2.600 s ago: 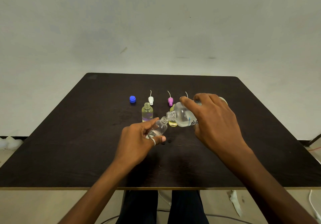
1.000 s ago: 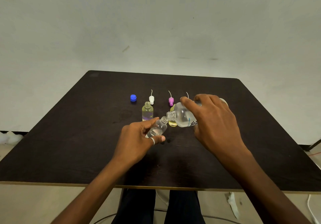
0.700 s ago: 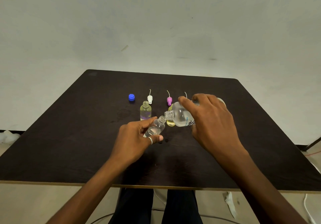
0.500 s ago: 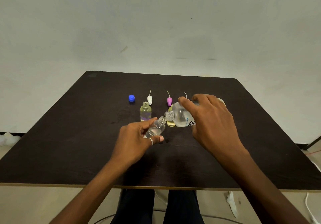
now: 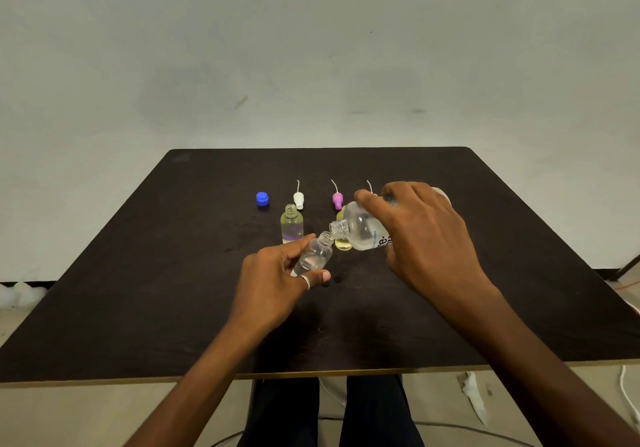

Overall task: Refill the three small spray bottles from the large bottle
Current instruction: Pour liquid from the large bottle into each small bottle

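Head view: left hand (image 5: 277,280) grips small clear bottle (image 5: 313,256), tilted, over middle of worktop (image 5: 138,290). Right hand (image 5: 422,238) wraps large bottle (image 5: 360,230), tipped near level, mouth meeting small bottle's neck. Pour under way, by the look; held bottle only part full. Nearer far edge: second small bottle (image 5: 292,226) upright, uncapped, liquid inside, likely done. Yellowish bottle (image 5: 343,244) half hidden, level unclear. Blue cap (image 5: 262,198), white spray head (image 5: 298,198), pink spray head (image 5: 337,199) lie in row behind, unfitted. Left: finish pour, refit heads.
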Available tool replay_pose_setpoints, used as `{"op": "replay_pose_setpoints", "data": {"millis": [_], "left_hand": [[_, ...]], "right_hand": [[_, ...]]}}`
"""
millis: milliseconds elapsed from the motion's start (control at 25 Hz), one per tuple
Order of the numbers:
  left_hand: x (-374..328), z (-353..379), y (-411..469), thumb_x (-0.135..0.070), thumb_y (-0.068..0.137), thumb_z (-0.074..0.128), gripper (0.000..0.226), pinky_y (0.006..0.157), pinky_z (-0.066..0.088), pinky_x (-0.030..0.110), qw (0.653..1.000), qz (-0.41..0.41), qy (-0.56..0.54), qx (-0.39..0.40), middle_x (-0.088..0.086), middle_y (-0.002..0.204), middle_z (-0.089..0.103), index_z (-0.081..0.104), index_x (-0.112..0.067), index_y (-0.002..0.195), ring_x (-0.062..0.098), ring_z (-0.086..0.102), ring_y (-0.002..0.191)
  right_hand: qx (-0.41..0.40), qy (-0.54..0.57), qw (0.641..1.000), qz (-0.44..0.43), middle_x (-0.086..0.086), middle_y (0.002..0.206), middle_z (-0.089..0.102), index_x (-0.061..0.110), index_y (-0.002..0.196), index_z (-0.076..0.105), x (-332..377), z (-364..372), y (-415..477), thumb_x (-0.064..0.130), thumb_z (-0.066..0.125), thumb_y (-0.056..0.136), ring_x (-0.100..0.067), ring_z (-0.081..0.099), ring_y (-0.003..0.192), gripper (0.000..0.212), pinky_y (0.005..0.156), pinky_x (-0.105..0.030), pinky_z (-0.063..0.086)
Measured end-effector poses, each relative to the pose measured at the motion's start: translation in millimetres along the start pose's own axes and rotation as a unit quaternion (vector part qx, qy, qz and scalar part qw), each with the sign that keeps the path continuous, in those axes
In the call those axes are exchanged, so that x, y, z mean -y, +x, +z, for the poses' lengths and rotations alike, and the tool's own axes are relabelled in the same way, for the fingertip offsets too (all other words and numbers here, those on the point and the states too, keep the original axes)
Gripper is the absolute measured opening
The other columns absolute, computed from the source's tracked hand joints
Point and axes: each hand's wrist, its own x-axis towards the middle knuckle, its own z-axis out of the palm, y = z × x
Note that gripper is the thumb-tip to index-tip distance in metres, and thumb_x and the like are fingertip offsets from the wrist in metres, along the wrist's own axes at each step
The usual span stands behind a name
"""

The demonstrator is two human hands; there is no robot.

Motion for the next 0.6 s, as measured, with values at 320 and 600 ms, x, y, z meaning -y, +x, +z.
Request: {"op": "replay_pose_setpoints", "data": {"millis": [320,600], "left_hand": [[-1.8,-0.9,-1.6,-0.031,0.071,0.088,0.064,0.096,0.052,0.019,1.000,0.001,-0.006,-0.003,-0.016,0.120,0.070,0.064,-0.034,0.130,-0.009,0.065,0.104],[-1.8,-0.9,-1.7,-0.031,0.071,0.087,0.066,0.094,0.051,0.014,1.000,0.004,-0.003,-0.003,-0.016,0.120,0.070,0.063,-0.031,0.132,-0.010,0.064,0.103]], "right_hand": [[-0.006,0.003,1.000,-0.003,-0.009,0.121,0.060,0.029,0.132,0.051,0.3,0.7,0.8,0.014,0.086,0.061,-0.032,0.055,0.114,0.079,0.084,-0.044,0.050],[-0.010,0.005,1.000,-0.001,-0.009,0.122,0.060,0.029,0.132,0.052,1.3,-1.9,0.5,0.013,0.085,0.062,-0.032,0.054,0.115,0.079,0.086,-0.044,0.050]]}}
